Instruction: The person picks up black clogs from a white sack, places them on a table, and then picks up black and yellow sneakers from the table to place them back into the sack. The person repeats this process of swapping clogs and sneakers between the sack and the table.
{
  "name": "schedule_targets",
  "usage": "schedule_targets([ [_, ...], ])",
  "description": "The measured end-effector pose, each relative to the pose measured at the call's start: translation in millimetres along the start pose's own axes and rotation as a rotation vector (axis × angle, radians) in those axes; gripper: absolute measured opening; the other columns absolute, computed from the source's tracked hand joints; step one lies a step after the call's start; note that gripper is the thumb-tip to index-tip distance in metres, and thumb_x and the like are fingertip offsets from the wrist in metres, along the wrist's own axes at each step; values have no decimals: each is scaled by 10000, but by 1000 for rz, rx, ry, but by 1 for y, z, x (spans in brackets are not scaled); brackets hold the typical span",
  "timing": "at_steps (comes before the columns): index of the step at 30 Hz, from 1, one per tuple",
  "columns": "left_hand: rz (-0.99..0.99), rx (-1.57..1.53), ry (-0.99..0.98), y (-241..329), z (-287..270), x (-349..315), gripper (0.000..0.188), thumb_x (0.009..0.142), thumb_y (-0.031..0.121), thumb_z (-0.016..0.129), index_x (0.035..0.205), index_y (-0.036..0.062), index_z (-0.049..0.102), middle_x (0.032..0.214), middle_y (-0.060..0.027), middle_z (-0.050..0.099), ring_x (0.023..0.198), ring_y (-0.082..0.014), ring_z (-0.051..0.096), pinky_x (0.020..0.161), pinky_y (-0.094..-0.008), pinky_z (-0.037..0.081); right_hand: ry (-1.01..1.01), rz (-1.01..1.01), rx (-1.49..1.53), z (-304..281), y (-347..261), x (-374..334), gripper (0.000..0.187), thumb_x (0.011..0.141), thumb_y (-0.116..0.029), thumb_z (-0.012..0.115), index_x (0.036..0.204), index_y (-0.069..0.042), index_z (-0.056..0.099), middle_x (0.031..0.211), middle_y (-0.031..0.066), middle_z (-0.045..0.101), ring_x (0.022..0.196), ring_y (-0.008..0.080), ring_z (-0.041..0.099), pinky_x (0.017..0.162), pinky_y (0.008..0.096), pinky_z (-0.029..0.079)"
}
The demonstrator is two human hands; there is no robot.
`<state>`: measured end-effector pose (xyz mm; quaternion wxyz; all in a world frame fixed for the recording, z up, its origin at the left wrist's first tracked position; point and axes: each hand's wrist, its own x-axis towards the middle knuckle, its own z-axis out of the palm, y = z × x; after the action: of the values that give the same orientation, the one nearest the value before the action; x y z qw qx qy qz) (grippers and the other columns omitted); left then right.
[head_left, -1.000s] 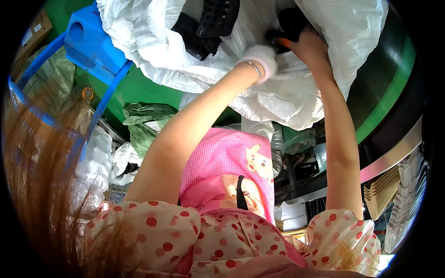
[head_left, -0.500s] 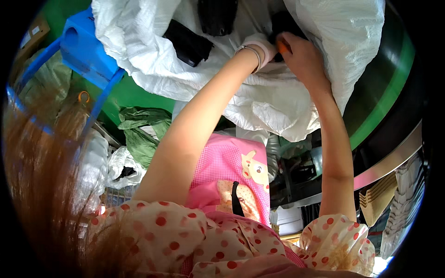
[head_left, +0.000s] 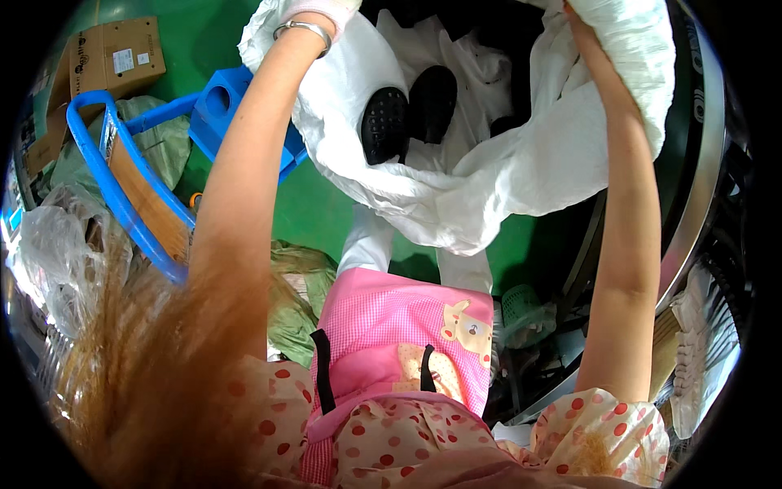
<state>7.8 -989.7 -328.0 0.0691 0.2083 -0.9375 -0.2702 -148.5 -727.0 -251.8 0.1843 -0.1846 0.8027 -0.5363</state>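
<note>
A large white woven sack (head_left: 481, 183) hangs with its mouth spread in front of me. Inside lie black shoe-shaped pieces: one (head_left: 384, 124) shows a dotted, sole-like face, and a smoother one (head_left: 432, 102) leans beside it. More dark items are in shadow deeper in. My left hand (head_left: 332, 8), in a pale glove with a silver bangle at the wrist, is at the sack's left rim; its fingers are cut off by the top edge. My right hand (head_left: 572, 10) is at the right rim, mostly out of frame or behind white fabric, so its fingers are hidden.
To the left are a blue-framed cart (head_left: 130, 187), a blue plastic block (head_left: 224, 106), a cardboard box (head_left: 118, 61) and clear plastic bags (head_left: 69, 248). A green bag (head_left: 301, 297) lies on the green floor near my apron (head_left: 391, 318). A curved metal edge (head_left: 692, 196) runs along the right.
My hands were together inside the sack at a black item; they have moved apart and up to opposite sides of its mouth. The sack's opening is wider, and my view has shifted.
</note>
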Motion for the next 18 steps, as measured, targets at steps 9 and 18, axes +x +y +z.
schedule_targets([
  [9, 50, 227, 198, -1, 12, 2, 720, 831, 333, 631, 1427, 36, 357, 1448, -243, 357, 1327, -404, 361, 1069, -459, 348, -494, -68, -622, 30, 103, 25, 379, 888, -233, 567, 1254, -137, 588, 1099, 131, 671, 1014, 317, 631, 877, 378, 489],
  [18, 539, -49, -43, 67, 82, -12, 178, 850, 66, 463, 988, 40, 573, 970, -172, 564, 917, -321, 604, 782, -410, 518, -70, 129, -1085, -9, 155, 10, 484, 919, -312, 562, 1346, -89, 513, 1248, 157, 606, 1118, 319, 592, 953, 369, 458],
])
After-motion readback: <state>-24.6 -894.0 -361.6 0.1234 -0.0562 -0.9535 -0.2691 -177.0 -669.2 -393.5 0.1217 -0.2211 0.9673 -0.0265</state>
